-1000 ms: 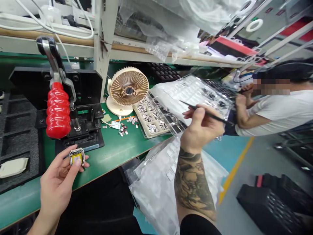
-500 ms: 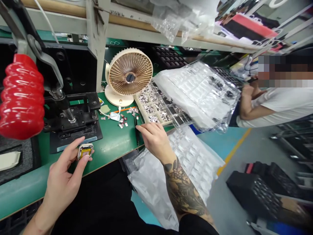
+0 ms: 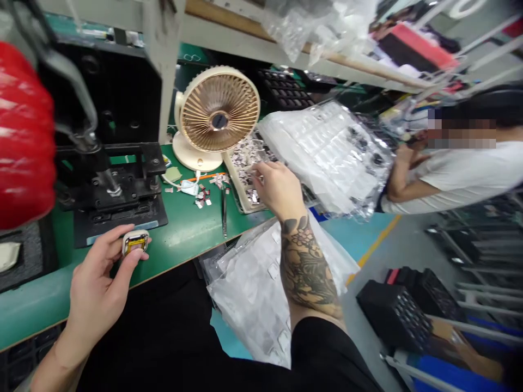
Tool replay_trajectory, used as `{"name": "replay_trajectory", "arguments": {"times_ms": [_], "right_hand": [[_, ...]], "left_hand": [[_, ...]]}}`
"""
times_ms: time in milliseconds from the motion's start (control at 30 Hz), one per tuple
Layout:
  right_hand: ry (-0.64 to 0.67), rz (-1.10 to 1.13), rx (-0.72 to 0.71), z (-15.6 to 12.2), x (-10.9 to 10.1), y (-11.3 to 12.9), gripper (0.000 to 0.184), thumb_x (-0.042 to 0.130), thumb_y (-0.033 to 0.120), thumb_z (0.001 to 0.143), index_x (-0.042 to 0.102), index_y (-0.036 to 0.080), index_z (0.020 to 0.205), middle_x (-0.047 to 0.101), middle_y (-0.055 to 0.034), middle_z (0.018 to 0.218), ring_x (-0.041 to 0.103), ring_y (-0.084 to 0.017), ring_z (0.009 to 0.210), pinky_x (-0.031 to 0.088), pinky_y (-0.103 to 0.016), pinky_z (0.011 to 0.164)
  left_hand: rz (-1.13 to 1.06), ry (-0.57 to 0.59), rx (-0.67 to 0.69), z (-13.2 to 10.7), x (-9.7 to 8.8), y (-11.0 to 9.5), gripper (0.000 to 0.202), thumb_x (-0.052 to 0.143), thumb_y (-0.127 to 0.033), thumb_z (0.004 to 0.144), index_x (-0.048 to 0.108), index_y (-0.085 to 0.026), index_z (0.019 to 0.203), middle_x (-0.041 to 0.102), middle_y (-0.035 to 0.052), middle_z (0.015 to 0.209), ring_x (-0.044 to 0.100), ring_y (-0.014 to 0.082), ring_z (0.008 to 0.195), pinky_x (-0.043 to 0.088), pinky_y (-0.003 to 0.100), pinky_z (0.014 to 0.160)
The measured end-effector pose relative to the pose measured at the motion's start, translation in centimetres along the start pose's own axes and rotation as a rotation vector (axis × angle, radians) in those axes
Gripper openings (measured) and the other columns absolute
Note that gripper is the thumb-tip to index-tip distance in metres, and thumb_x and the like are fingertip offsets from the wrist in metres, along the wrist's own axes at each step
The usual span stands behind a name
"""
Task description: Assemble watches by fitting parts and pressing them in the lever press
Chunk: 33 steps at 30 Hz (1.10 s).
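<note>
My left hand pinches a small square silver case with a yellow inside just above the green bench, in front of the black press. My right hand reaches over a beige compartment tray of small silvery parts, fingers curled down among them; what they hold, if anything, is hidden. Black tweezers lie on the bench to the left of that hand.
A black hand press with a red handle stands at left. A beige desk fan sits behind the tray. Clear bagged blister trays lie at right and hang off the bench edge. Another person sits at far right.
My right hand has put the tweezers down on the bench and moved up onto the parts tray. My left hand keeps the case; the view has swung left and closer.
</note>
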State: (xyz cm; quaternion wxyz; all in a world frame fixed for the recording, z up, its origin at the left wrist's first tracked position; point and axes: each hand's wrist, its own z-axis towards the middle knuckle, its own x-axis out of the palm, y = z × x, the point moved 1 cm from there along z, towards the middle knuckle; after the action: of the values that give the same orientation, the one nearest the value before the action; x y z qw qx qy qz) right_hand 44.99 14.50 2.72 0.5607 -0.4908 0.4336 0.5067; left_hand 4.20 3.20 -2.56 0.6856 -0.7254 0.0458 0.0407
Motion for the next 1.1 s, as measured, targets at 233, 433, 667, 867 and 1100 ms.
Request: {"name": "replay_trajectory", "arguments": {"times_ms": [233, 433, 667, 867, 1100], "right_hand": [[0.166, -0.16, 0.063, 1.8, -0.4, 2.5, 0.015, 0.066, 0.015, 0.101, 0.081, 0.013, 0.103, 0.077, -0.0209, 0.091, 0.06, -0.017, 0.066, 0.028, -0.039, 0.068], [0.104, -0.063, 0.085, 1.1, -1.0, 2.0, 0.019, 0.06, 0.02, 0.105, 0.078, 0.016, 0.099, 0.08, -0.0195, 0.111, 0.061, -0.019, 0.076, 0.024, -0.038, 0.069], [0.053, 0.254, -0.012, -0.1, -2.1, -0.1, 0.014, 0.062, 0.011, 0.094, 0.074, 0.017, 0.098, 0.077, -0.0102, 0.106, 0.068, -0.021, 0.092, 0.049, -0.033, 0.087], [0.181, 0.314, -0.071, -3.0, -3.0, -0.8, 0.016, 0.067, 0.017, 0.095, 0.075, 0.022, 0.108, 0.079, -0.0063, 0.102, 0.072, -0.022, 0.091, 0.053, -0.035, 0.088], [0.09, 0.345, -0.002, -3.3, -0.2, 0.7, 0.022, 0.065, 0.011, 0.096, 0.074, 0.02, 0.113, 0.08, -0.009, 0.11, 0.074, -0.024, 0.098, 0.052, -0.034, 0.09]], "left_hand": [[-0.073, 0.004, 0.04, 0.6, 0.3, -0.3, 0.035, 0.077, -0.037, 0.111, 0.065, -0.024, 0.141, 0.087, 0.0091, 0.119, 0.084, 0.0212, 0.092, 0.065, 0.034, 0.089], [-0.057, 0.024, 0.04, 0.3, 0.0, 0.0, 0.035, 0.077, -0.038, 0.111, 0.064, -0.024, 0.141, 0.087, 0.0088, 0.119, 0.085, 0.0226, 0.097, 0.066, 0.036, 0.095], [0.048, -0.025, -0.005, 0.0, -0.4, 0.3, 0.043, 0.083, -0.043, 0.105, 0.068, -0.026, 0.141, 0.088, 0.0064, 0.124, 0.087, 0.0242, 0.1, 0.068, 0.039, 0.101], [0.061, -0.058, 0.058, 0.2, -0.3, 0.4, 0.043, 0.087, -0.039, 0.101, 0.07, -0.023, 0.138, 0.089, 0.0068, 0.118, 0.089, 0.0253, 0.095, 0.073, 0.04, 0.098], [0.096, -0.054, 0.076, 0.2, -0.4, 0.6, 0.045, 0.086, -0.037, 0.101, 0.07, -0.024, 0.141, 0.089, 0.007, 0.12, 0.088, 0.026, 0.096, 0.072, 0.04, 0.098]]}}
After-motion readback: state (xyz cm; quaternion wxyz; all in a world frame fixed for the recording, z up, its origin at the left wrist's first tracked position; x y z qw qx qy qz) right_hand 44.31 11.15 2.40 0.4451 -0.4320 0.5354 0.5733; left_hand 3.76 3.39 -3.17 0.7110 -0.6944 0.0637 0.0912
